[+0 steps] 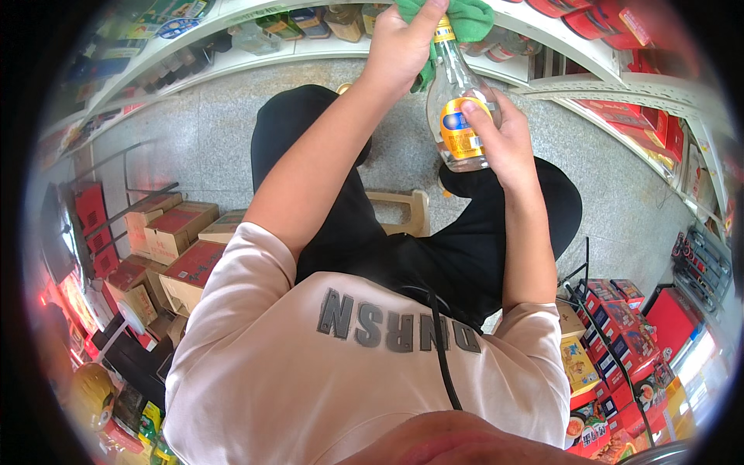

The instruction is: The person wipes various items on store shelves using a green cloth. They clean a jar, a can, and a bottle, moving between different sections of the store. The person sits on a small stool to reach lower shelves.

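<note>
A clear glass bottle (pixel 444 75) with a yellow and blue label is held at a tilt in front of me, its yellow-capped neck towards the top of the view. My right hand (pixel 501 136) grips the bottle's body near its base, the thumb lying on the label. At the neck is my left hand (pixel 401 43), closed on a green cloth (pixel 474 20) that wraps around and behind the cap end. Part of the cloth hangs down beside the neck. The fingers behind the bottle are mostly hidden.
White shelves (pixel 279 58) with bottles curve across the top. Red boxes stand on a shelf at the right. A beige plastic stool (pixel 423 212) shows between my legs. Cardboard cartons (pixel 183 229) are stacked at the left, red cartons (pixel 619 325) at the lower right. The floor (pixel 215 128) is grey.
</note>
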### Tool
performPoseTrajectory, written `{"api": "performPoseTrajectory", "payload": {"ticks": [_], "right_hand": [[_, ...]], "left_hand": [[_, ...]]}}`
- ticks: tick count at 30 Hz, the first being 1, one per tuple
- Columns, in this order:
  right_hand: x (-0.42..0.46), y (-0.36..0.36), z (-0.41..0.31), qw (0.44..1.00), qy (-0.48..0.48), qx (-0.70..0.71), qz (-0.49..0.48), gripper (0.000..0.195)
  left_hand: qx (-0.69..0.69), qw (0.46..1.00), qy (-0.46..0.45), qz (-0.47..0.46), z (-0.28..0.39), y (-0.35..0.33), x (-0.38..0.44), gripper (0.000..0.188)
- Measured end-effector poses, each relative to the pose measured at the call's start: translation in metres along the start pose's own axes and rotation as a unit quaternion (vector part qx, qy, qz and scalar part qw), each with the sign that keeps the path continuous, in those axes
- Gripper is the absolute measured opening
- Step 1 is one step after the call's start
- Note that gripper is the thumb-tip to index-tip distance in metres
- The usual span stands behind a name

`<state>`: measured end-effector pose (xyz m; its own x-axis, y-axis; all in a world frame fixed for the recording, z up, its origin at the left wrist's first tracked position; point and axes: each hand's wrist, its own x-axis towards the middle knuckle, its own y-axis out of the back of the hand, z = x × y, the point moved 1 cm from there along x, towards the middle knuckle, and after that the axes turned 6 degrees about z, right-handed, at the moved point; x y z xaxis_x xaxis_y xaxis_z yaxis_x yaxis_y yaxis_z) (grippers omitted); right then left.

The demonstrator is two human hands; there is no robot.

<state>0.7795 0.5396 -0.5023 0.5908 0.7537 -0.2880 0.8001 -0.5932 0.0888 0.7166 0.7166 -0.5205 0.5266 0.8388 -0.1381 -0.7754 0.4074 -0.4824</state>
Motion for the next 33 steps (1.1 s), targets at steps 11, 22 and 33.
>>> {"api": "performPoseTrajectory", "payload": {"ticks": [11, 22, 33], "right_hand": [[-0.005, 0.003, -0.001, 0.980, 0.084, -0.171, 0.063, 0.043], [-0.001, 0.043, 0.003, 0.969, -0.147, 0.153, -0.123, 0.035], [0.000, 0.021, 0.005, 0.974, -0.063, 0.188, -0.111, 0.033]], "left_hand": [[0.239, 0.946, -0.215, -0.030, 0.017, -0.004, -0.008, 0.015], [0.111, 0.984, -0.011, -0.139, 0.011, 0.003, -0.002, 0.031], [-0.334, 0.866, 0.264, -0.262, -0.002, 0.006, -0.005, 0.068]]}}
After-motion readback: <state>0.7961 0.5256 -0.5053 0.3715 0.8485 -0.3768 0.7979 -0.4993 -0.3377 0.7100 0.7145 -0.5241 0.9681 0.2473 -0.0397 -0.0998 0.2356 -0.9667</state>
